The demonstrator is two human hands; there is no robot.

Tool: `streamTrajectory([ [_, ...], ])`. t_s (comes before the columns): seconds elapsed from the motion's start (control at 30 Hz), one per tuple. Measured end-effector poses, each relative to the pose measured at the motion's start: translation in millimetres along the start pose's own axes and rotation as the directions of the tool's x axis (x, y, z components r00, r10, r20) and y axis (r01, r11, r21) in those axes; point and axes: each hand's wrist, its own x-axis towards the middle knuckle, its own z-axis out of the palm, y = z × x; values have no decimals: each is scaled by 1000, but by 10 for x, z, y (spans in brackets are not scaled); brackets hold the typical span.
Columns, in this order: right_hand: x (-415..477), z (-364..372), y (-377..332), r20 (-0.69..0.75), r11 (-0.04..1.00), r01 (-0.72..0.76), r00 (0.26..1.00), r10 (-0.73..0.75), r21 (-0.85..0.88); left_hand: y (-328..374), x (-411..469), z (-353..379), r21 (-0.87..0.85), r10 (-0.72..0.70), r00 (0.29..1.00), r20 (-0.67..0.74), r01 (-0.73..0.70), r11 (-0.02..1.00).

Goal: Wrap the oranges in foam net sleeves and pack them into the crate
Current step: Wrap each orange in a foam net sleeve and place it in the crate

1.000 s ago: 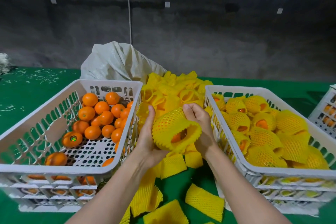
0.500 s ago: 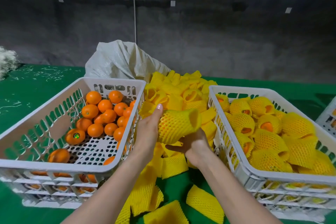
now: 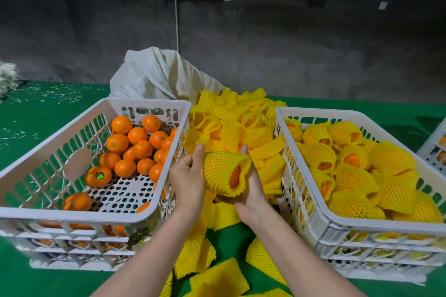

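Head view: I log left hand point(image 3: 188, 181) and right hand point(image 3: 252, 193) gripping sleeved orange point(image 3: 223, 173), between left crate point(image 3: 72, 215) and right crate point(image 3: 311, 185); green table point(image 3: 36, 116), grey wall point(image 3: 289, 43).

Both bare forearms come in from the bottom edge and converge toward the middle, wrists close together and raised above the worktop. The left hand point(image 3: 188, 176) stands with its back to the camera, thumb pointing up and away and the fingers curled in, pressing against the left side of a sleeved orange point(image 3: 224, 173). The right hand point(image 3: 252, 190) lies palm-up under the same fruit, cradling it from below and from the right, with one fingertip showing above its far edge; how its other fingers lie is hidden.
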Motion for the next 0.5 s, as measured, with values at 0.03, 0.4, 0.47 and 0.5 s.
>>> streamTrajectory([
  [0.03, -9, -2, 2, -6, 999, -18, 1000, 18, 27, -24, 3, 4, -37, -30, 999, 29, 31, 999],
  [0.4, 16, -72, 33, 9, 982, 14, 1000, -16, 189, -50, -31, 9, 180, 40, 973, 229, -83, 980],
  [0.47, 35, -136, 46, -3, 989, 108, 994, -108, 106, 15, -17, 20, 243, -99, 972, 214, 45, 969],
  [0.5, 45, -163, 43, -10, 986, 160, 987, -160, 48, 35, 2, 10, 257, -237, 950, 203, 182, 949],
])
